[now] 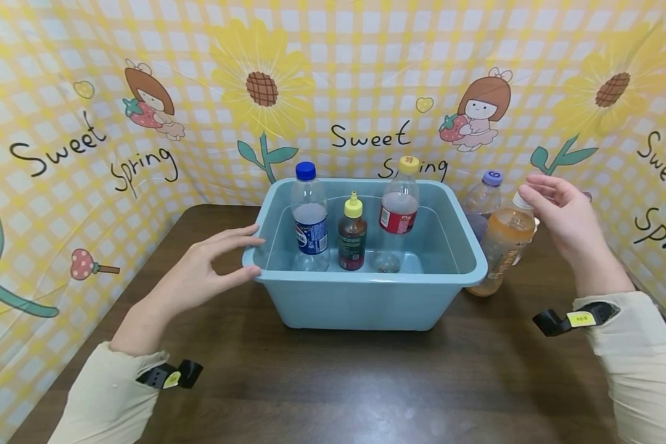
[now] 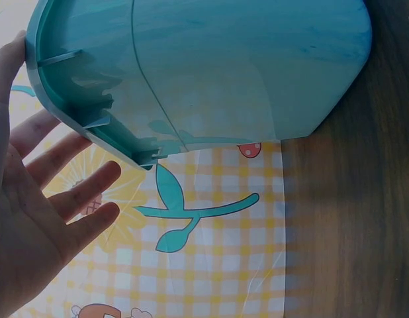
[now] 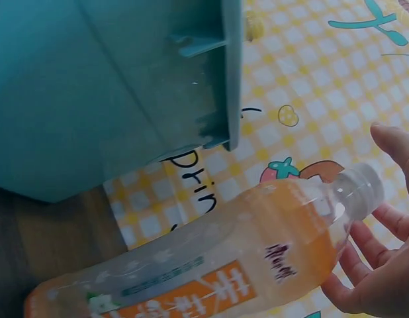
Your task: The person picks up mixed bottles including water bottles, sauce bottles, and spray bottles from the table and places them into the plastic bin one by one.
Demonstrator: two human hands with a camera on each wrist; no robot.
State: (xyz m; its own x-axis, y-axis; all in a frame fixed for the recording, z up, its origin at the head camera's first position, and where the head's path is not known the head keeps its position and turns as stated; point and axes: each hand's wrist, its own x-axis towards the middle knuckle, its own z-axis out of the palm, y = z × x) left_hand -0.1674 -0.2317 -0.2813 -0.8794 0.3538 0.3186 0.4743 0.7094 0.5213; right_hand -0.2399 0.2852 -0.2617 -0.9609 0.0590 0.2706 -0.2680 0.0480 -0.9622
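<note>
My left hand (image 1: pixel 202 265) touches the left rim of a light blue plastic tub (image 1: pixel 361 305) with spread fingers and thumb. The left wrist view shows those fingertips at the rim's underside. To the right of the tub, a clear bottle with an orange label (image 1: pixel 507 237) and white cap leans slightly. Around its neck my right hand (image 1: pixel 574 228) is spread; in the right wrist view the fingers (image 3: pixel 363 255) lie behind the neck and the thumb stands apart from the cap. Behind it is a bottle with a purple cap (image 1: pixel 492 179), partly hidden.
Inside the tub stand a blue-capped Pepsi bottle (image 1: pixel 312 237), a small dark squeeze bottle (image 1: pixel 352 243) with a yellow nozzle, and a red-labelled bottle (image 1: pixel 398 213) with a yellow cap. A yellow checked cloth (image 1: pixel 344 92) surrounds the dark wooden table (image 1: pixel 311 382) at the back and sides.
</note>
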